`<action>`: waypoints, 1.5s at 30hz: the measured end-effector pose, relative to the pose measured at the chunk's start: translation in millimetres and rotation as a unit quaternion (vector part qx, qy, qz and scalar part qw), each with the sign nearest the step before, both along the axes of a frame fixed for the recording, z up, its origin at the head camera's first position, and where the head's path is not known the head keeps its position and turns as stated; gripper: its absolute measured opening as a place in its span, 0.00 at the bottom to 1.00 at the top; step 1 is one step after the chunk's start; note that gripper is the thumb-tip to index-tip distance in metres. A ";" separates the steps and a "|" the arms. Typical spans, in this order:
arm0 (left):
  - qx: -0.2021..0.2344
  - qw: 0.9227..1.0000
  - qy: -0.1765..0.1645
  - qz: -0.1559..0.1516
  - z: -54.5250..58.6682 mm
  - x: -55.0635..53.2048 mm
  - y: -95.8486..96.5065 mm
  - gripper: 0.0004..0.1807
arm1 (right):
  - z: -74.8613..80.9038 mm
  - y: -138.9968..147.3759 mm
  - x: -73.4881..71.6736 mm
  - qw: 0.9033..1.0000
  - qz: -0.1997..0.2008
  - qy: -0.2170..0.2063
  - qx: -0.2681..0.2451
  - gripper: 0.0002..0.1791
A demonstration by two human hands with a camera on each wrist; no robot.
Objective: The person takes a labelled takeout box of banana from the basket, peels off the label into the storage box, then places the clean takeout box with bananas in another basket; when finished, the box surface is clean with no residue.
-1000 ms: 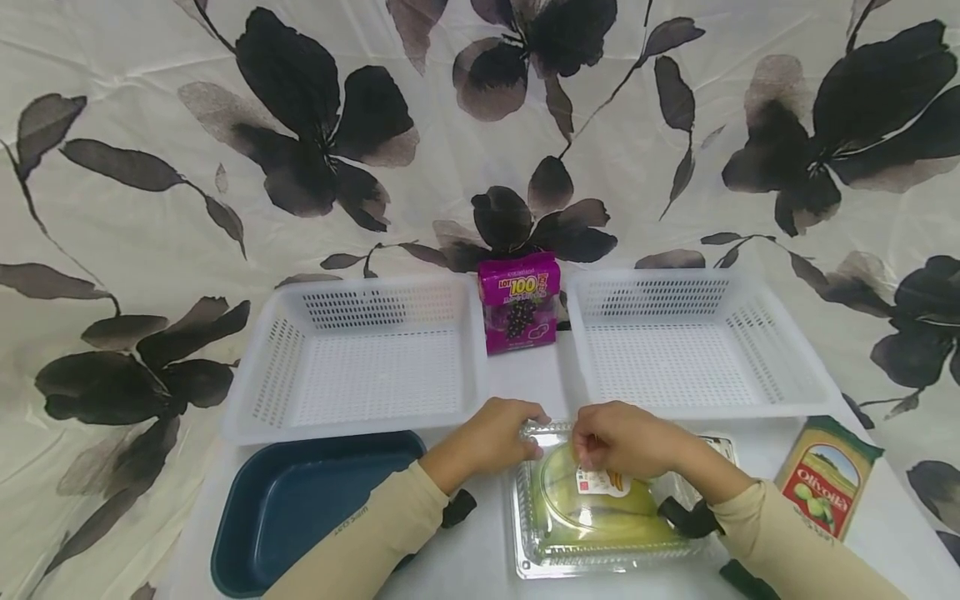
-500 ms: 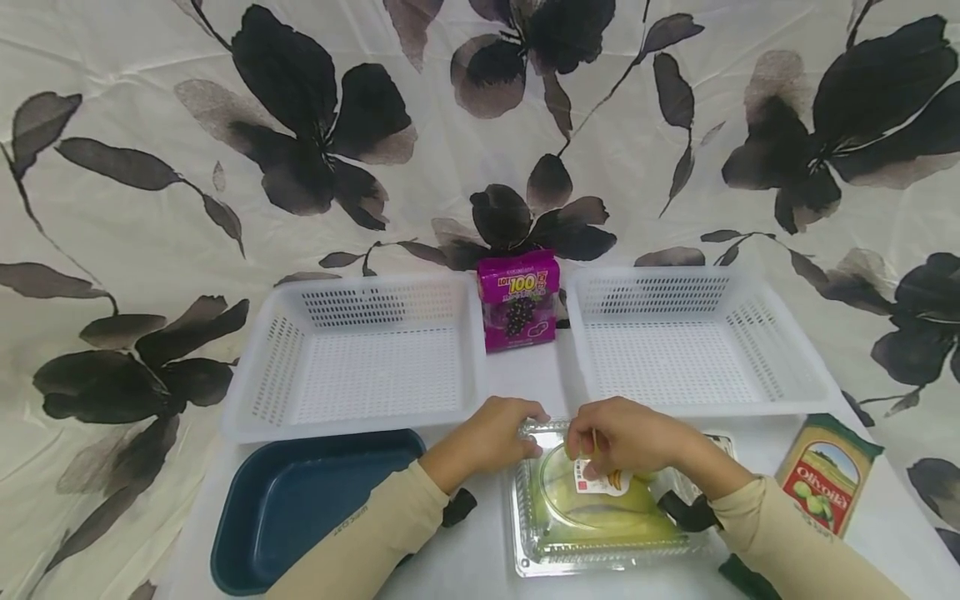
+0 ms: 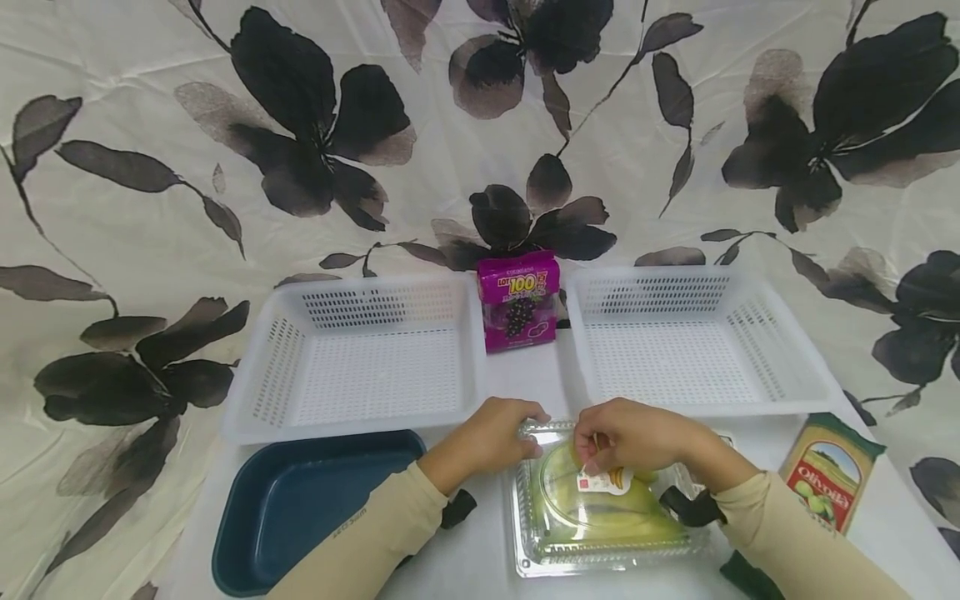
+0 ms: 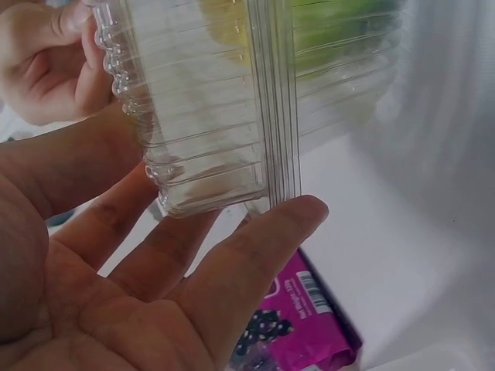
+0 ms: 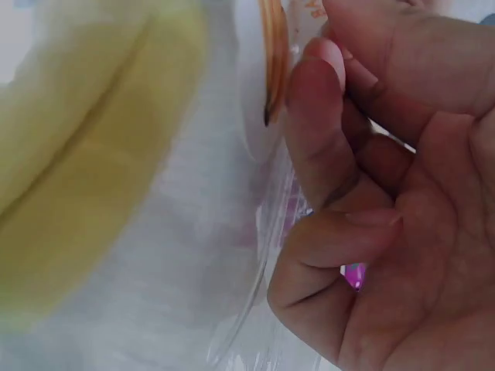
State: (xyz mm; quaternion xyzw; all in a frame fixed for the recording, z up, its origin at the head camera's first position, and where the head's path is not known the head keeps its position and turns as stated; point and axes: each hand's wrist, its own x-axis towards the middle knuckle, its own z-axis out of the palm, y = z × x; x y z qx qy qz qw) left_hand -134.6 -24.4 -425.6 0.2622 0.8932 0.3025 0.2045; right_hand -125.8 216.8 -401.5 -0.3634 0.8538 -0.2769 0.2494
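A clear plastic clamshell box [image 3: 540, 542] of yellow-green bananas [image 3: 600, 521] lies on the table, at the front in the head view. My left hand [image 3: 487, 442] grips its far left corner, thumb and fingers on either side of the ridged rim [image 4: 274, 100] in the left wrist view. On the lid is a white sticker label [image 3: 613, 482] with an orange banana picture. Curled over it, my right hand [image 3: 633, 437] pinches at the label's upper edge. The right wrist view shows the bent fingers [image 5: 313, 131] against the label [image 5: 259, 85]; their exact contact is partly hidden.
Two white perforated baskets [image 3: 480, 400] [image 3: 817, 392] stand at the back, with a purple candy bag [image 3: 519, 304] between them. A dark blue tub [image 3: 225, 517] is at left. An Olivoila packet [image 3: 828, 475] lies at right, partly under the sleeve.
My right fingers have shifted slightly about the label, moving left and then back right, with the thumb pressed to its edge. The left hand and the box have stayed put.
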 end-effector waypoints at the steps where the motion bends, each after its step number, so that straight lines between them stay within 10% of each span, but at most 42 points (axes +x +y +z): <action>1: 0.001 1.000 -0.001 0.000 -0.2 0.1 -0.4 0.20 | 0.4 0.7 -0.1 1.000 0.003 -0.012 -0.001 0.07; 7: 0.009 1.000 0.001 -0.002 0.2 1.6 -3.2 0.20 | 0.5 2.9 -0.5 0.996 -0.004 -0.089 -0.017 0.06; 13: 0.013 1.000 0.010 0.014 3.7 6.4 -2.1 0.20 | -4.3 3.4 -0.1 0.997 -0.024 -0.076 -0.022 0.07; 23: 0.048 0.994 -0.008 0.099 1.6 57.8 4.2 0.34 | -7.8 5.9 5.3 0.995 -0.049 -0.079 -0.038 0.06; 34: 0.203 0.951 0.027 0.233 -32.9 68.5 10.4 0.31 | -9.9 8.0 8.1 0.994 -0.052 -0.087 -0.043 0.05; 45: 0.283 0.924 -0.005 0.257 -62.4 68.4 9.8 0.27 | -9.7 4.3 7.7 0.994 -0.070 -0.069 -0.037 0.10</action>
